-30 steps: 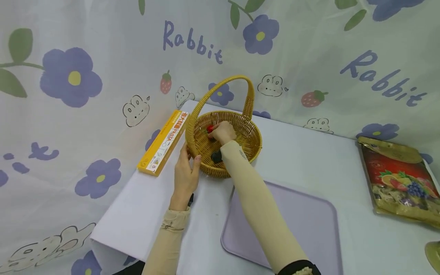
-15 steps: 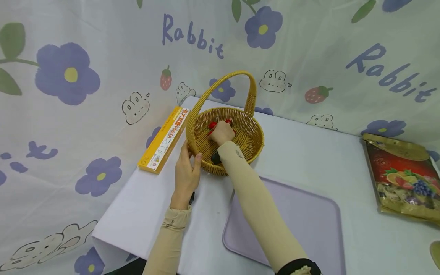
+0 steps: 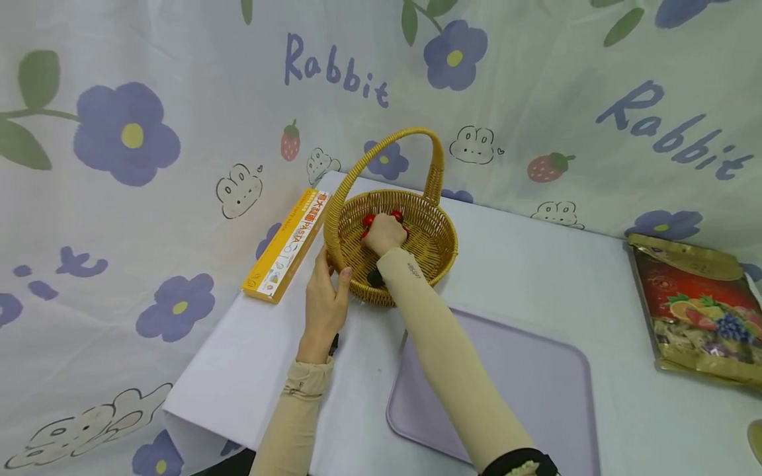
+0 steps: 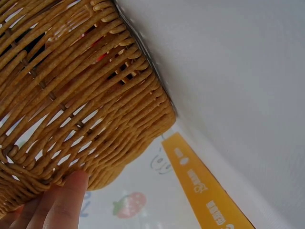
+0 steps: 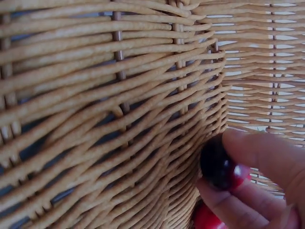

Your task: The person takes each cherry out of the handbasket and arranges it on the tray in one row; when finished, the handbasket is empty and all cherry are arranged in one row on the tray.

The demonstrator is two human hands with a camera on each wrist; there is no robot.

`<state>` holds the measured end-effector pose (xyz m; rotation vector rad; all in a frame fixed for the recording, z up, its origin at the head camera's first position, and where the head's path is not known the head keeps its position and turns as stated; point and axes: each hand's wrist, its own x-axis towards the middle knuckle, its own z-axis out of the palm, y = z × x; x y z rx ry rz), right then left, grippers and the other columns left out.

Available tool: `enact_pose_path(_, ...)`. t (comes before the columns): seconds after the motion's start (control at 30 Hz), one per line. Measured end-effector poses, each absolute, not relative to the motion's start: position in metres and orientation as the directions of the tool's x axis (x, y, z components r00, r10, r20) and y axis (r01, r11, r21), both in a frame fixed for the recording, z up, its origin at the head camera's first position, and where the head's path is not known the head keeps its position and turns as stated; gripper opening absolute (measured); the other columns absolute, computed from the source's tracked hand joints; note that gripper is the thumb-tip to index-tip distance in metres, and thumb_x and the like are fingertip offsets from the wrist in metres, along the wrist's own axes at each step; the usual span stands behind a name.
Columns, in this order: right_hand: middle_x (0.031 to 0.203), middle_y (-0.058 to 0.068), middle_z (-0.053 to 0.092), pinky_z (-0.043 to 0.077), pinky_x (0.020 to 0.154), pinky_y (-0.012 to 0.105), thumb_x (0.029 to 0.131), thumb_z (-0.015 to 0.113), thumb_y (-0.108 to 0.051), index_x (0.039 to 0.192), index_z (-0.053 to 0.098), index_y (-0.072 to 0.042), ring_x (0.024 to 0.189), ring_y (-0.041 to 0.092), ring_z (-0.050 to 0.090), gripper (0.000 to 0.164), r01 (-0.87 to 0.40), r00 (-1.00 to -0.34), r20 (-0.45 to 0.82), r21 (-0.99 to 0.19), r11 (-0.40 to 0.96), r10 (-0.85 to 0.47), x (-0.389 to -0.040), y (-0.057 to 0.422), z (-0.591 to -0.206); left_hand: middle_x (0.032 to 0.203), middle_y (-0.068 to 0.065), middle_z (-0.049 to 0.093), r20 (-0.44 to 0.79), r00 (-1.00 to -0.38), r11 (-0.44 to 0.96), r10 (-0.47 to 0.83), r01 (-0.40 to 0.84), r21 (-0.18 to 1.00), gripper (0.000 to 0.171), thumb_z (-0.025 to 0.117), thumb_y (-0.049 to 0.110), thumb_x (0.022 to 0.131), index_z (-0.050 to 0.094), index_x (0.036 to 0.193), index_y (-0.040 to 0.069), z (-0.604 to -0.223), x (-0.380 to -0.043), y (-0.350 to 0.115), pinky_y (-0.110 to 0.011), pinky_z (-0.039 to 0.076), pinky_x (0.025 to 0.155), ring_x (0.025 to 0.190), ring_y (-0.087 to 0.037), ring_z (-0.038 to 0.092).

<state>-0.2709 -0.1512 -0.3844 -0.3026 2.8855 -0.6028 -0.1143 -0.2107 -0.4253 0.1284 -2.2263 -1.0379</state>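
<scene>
In the head view, my right hand (image 3: 385, 235) reaches down into a round yellow wicker basket (image 3: 443, 241) with a tall handle. The right wrist view shows its thumb and fingers pinching a shiny, dark red round fruit (image 5: 220, 164) close to the woven wall. Another red fruit (image 5: 207, 217) lies just below. Red fruits (image 3: 368, 219) also show around the hand in the basket; the hand hides part of them. My left hand (image 3: 324, 307) rests against the basket's outer left side, thumb spread. Its fingers (image 4: 69, 200) look straight and touch the wicker in the left wrist view.
A yellow pasta box (image 3: 287, 248) lies left of the basket, near the table's left edge. A lilac tray (image 3: 536, 370) lies in front, under my right forearm. At the far right is a red and gold bag (image 3: 696, 304). A patterned curtain hangs behind the table.
My right hand has shifted slightly inside the basket, from beside a red fruit at the left to lower down, and more red fruits show around it. My left hand stays against the basket.
</scene>
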Motion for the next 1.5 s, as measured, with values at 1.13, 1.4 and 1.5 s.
enact_pose_path(1.13, 0.138, 0.004, 0.054, 0.042, 0.111, 0.045, 0.083, 0.075, -0.042, 0.122, 0.068, -0.022, 0.128, 0.025, 0.05, 0.045, 0.208, -0.917, -0.277, -0.946, 0.249, -0.288, -0.27, -0.092, -0.344, 0.132, -0.028, 0.052, 0.522, -0.782, 0.662, -0.34, 0.195, 0.723, 0.071, 0.041, 0.048, 0.101, 0.029, 0.147, -0.005, -0.421, -0.123, -0.205, -0.057, 0.049, 0.099, 0.118, -0.041, 0.056)
enact_pose_path(1.4, 0.145, 0.001, 0.05, 0.046, 0.106, 0.041, 0.083, 0.074, -0.047, 0.126, 0.065, -0.028, 0.128, 0.02, 0.049, 0.048, 0.214, -0.919, -0.277, -0.947, 0.238, -0.279, -0.267, -0.072, -0.34, 0.134, -0.03, 0.049, 0.512, -0.789, 0.643, -0.341, 0.202, 0.739, 0.067, 0.042, 0.041, 0.102, 0.026, 0.148, -0.006, -0.424, -0.121, -0.212, -0.057, 0.048, 0.101, 0.121, -0.043, 0.053)
enact_pose_path(1.5, 0.129, -0.001, 0.06, 0.05, 0.085, 0.031, 0.083, 0.073, -0.047, 0.124, 0.066, -0.03, 0.097, 0.013, 0.056, 0.045, 0.215, -0.924, -0.269, -0.953, 0.215, -0.27, -0.266, -0.066, -0.338, 0.131, -0.03, 0.05, 0.515, -0.783, 0.638, -0.35, 0.203, 0.743, 0.064, 0.044, 0.036, 0.103, 0.026, 0.148, -0.006, -0.425, -0.122, -0.213, -0.059, 0.047, 0.101, 0.12, -0.043, 0.054)
